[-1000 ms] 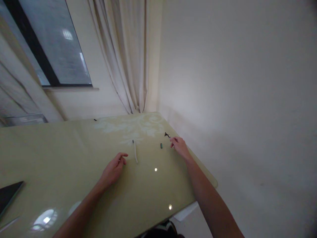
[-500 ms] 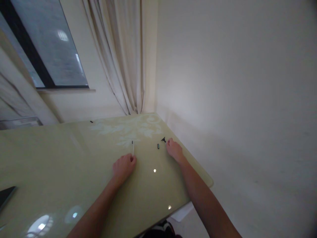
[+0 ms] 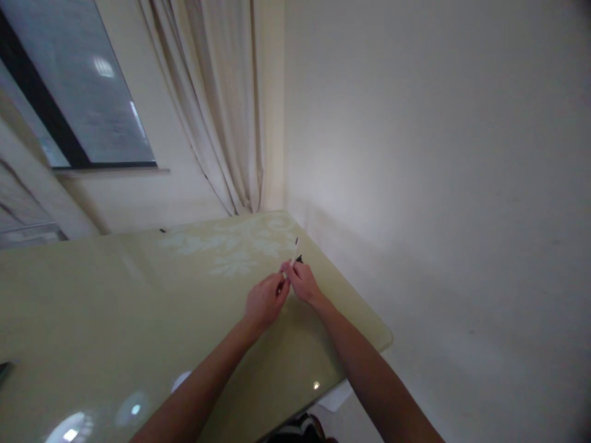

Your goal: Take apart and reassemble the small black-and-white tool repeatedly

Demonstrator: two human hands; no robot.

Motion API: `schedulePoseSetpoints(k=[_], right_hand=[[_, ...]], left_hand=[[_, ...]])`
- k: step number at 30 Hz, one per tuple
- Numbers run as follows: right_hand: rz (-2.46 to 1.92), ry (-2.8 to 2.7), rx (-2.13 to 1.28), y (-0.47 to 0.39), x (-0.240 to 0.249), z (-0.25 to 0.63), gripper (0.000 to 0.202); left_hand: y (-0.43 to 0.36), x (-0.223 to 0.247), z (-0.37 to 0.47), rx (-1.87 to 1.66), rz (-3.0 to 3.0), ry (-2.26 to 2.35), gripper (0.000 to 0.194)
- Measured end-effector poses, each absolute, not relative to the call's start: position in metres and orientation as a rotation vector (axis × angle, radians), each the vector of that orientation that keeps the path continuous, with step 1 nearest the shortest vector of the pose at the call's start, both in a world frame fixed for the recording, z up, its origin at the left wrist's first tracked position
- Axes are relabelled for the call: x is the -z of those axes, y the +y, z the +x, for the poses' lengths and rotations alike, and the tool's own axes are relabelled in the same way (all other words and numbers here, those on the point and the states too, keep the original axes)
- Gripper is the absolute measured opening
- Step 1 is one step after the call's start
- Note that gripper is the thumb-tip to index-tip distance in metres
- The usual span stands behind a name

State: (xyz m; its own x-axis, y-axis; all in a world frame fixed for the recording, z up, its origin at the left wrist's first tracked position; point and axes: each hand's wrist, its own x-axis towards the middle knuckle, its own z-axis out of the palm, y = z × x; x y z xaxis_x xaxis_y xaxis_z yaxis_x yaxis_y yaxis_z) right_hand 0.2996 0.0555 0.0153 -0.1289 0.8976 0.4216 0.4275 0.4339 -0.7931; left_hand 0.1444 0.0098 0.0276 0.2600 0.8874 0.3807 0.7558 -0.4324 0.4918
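A thin white stick with a dark tip (image 3: pixel 296 244) slants up from between my two hands, which meet near the far right corner of the table. My left hand (image 3: pixel 266 301) is closed at the stick's lower end, its fingertips beside those of the other hand. My right hand (image 3: pixel 301 282) is closed too, its fingers pinched around the stick. A small black piece (image 3: pixel 300 259) shows just behind my right hand; whether it is held or lies on the table cannot be told.
The glossy yellowish table (image 3: pixel 115 314) meets a plain wall on the right. A small black object (image 3: pixel 162 231) lies near its back edge, and a dark flat item (image 3: pixel 5 371) at the far left. Curtains (image 3: pixel 221 111) hang behind.
My left hand has moved right with the white stick and now meets my right hand, which has shifted slightly left. The small dark piece between them is now hidden.
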Motion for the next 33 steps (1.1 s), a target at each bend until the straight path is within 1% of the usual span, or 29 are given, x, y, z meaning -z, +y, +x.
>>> schedulePoseSetpoints(k=[2, 4, 5, 7, 10, 11, 13, 16, 18, 20, 24, 27, 30, 33], right_hand=[[-1.048, -1.558, -0.730, 0.056, -0.014, 0.297, 0.064], [-1.052, -1.336, -0.740, 0.059, -0.014, 0.302, 0.063], [-1.061, -1.241, -0.728, 0.061, -0.015, 0.305, 0.063], [-1.055, -1.106, -0.728, 0.066, -0.016, 0.311, 0.065], [-0.987, -1.052, -0.849, 0.070, -0.016, 0.311, 0.069], [-0.963, -1.056, -0.895, 0.070, -0.015, 0.310, 0.070], [-0.944, -1.070, -0.948, 0.070, -0.012, 0.307, 0.071], [-0.989, -1.106, -0.959, 0.069, -0.008, 0.307, 0.070], [-1.016, -1.156, -0.951, 0.068, -0.007, 0.310, 0.067], [-1.017, -1.212, -0.950, 0.067, -0.006, 0.311, 0.064], [-0.985, -1.279, -1.021, 0.064, -0.007, 0.303, 0.061], [-0.957, -1.251, -1.105, 0.062, -0.012, 0.287, 0.059], [-0.895, -1.300, -1.254, 0.060, -0.024, 0.262, 0.062], [-0.813, -1.391, -1.402, 0.056, -0.033, 0.229, 0.063]], left_hand=[[0.020, -0.030, 0.159, -0.947, 2.326, 1.404, 0.033], [0.034, -0.026, 0.165, -0.930, 2.288, 1.379, 0.040], [0.042, -0.022, 0.166, -0.914, 2.259, 1.415, 0.042], [0.057, -0.011, 0.165, -0.869, 2.224, 1.521, 0.038], [0.070, 0.004, 0.165, -0.638, 2.250, 1.675, 0.053], [0.072, 0.007, 0.166, -0.569, 2.261, 1.701, 0.051], [0.072, 0.010, 0.166, -0.539, 2.268, 1.704, 0.039], [0.065, 0.010, 0.155, -0.670, 2.281, 1.590, 0.030], [0.057, 0.010, 0.136, -0.781, 2.261, 1.459, 0.031], [0.046, 0.011, 0.109, -0.880, 2.147, 1.423, 0.034], [0.020, 0.009, 0.047, -0.998, 1.933, 1.523, 0.041], [0.008, 0.003, 0.016, -1.072, 1.795, 1.673, 0.046], [0.005, -0.004, 0.009, -1.152, 1.774, 1.768, 0.052], [0.003, -0.009, 0.015, -1.238, 1.876, 1.815, 0.054]])
